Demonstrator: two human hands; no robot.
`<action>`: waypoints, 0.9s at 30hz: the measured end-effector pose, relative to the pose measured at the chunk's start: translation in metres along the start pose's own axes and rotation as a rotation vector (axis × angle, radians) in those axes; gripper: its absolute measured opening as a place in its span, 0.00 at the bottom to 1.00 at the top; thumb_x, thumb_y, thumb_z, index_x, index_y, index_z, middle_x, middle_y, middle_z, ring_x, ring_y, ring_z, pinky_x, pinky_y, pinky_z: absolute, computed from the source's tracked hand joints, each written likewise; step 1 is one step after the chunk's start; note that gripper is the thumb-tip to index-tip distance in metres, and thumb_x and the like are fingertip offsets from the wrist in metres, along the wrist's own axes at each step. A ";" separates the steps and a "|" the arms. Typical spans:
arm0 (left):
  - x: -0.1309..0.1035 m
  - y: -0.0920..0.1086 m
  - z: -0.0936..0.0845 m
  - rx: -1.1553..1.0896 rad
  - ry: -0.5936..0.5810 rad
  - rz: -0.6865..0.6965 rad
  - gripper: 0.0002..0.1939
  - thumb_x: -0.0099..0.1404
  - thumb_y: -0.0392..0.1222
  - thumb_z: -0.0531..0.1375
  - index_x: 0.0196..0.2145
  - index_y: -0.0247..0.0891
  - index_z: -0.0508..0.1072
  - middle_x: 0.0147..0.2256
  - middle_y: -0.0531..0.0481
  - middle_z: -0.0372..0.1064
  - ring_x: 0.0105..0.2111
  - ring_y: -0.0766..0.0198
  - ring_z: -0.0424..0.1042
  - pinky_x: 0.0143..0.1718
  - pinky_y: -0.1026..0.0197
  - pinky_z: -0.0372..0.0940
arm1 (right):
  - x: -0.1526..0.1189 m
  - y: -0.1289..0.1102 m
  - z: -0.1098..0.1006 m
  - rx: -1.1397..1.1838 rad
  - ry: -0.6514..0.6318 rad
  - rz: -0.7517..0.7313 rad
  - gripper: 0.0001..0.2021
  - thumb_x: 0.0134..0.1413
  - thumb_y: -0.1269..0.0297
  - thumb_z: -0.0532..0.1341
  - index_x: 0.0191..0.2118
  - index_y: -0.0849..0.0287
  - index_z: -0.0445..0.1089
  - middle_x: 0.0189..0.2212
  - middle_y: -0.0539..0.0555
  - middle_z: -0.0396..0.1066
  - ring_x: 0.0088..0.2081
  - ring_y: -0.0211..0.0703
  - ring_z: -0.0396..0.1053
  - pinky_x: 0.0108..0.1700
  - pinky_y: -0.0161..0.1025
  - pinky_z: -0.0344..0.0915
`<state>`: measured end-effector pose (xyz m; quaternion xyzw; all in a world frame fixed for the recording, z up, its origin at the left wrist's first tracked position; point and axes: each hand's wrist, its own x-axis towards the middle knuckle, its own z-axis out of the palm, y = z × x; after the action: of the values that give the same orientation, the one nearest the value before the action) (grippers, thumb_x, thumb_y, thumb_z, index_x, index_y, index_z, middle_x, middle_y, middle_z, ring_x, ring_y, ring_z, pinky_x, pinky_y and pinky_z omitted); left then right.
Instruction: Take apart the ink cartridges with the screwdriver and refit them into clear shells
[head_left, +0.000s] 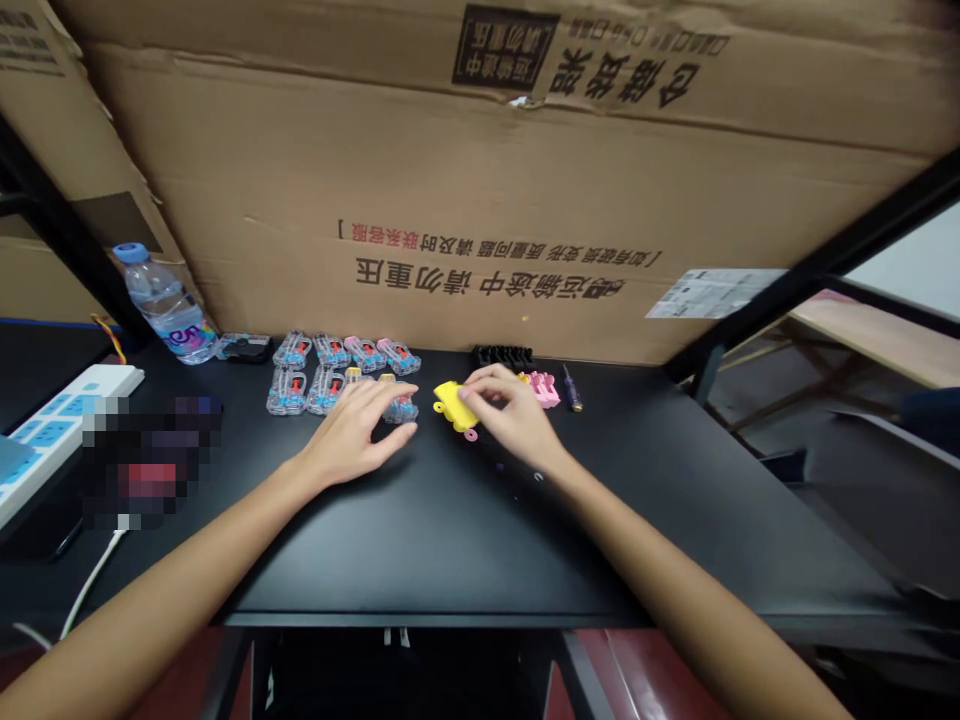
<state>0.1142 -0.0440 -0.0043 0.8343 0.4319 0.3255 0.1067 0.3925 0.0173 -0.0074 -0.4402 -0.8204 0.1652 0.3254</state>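
A loosened pinch could let the yellow plastic piece (456,408) drop onto the table (427,560); a sideways sweep of the wrist might scatter the small white bit (538,477) lying near it. The right hand (517,412) is closed, thumb and fingers clamped on the yellow plastic piece, located over the table's middle. The left hand (351,432) is spread, thumb and fingertips apart, apparently empty, beside the clear plastic cases (286,392); contact with them cannot be told.

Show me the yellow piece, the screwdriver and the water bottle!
Yellow piece (453,406), head view: its broad face.
Screwdriver (572,386), head view: its purple handle.
Water bottle (165,302), head view: its clear side.
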 end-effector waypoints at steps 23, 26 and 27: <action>-0.002 0.002 0.002 -0.023 -0.138 0.108 0.17 0.74 0.53 0.65 0.52 0.40 0.74 0.47 0.47 0.80 0.46 0.55 0.78 0.48 0.55 0.64 | -0.022 -0.025 -0.002 -0.021 -0.141 -0.274 0.12 0.69 0.67 0.64 0.55 0.53 0.76 0.50 0.60 0.78 0.47 0.54 0.73 0.49 0.53 0.70; -0.001 0.001 0.001 -0.066 -0.168 0.062 0.15 0.73 0.53 0.66 0.49 0.41 0.75 0.40 0.51 0.79 0.37 0.60 0.78 0.39 0.59 0.64 | -0.026 -0.030 0.000 -0.064 -0.202 -0.315 0.12 0.70 0.67 0.64 0.55 0.53 0.76 0.49 0.60 0.78 0.48 0.55 0.73 0.50 0.53 0.69; -0.001 0.001 0.001 -0.080 -0.186 0.043 0.15 0.73 0.54 0.66 0.48 0.42 0.75 0.38 0.53 0.79 0.34 0.62 0.77 0.36 0.60 0.64 | -0.027 -0.032 0.001 -0.054 -0.211 -0.321 0.11 0.70 0.67 0.64 0.54 0.54 0.76 0.48 0.60 0.79 0.48 0.54 0.74 0.50 0.53 0.69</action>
<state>0.1147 -0.0453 -0.0053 0.8650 0.3890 0.2658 0.1725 0.3827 -0.0231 -0.0005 -0.2924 -0.9138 0.1344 0.2478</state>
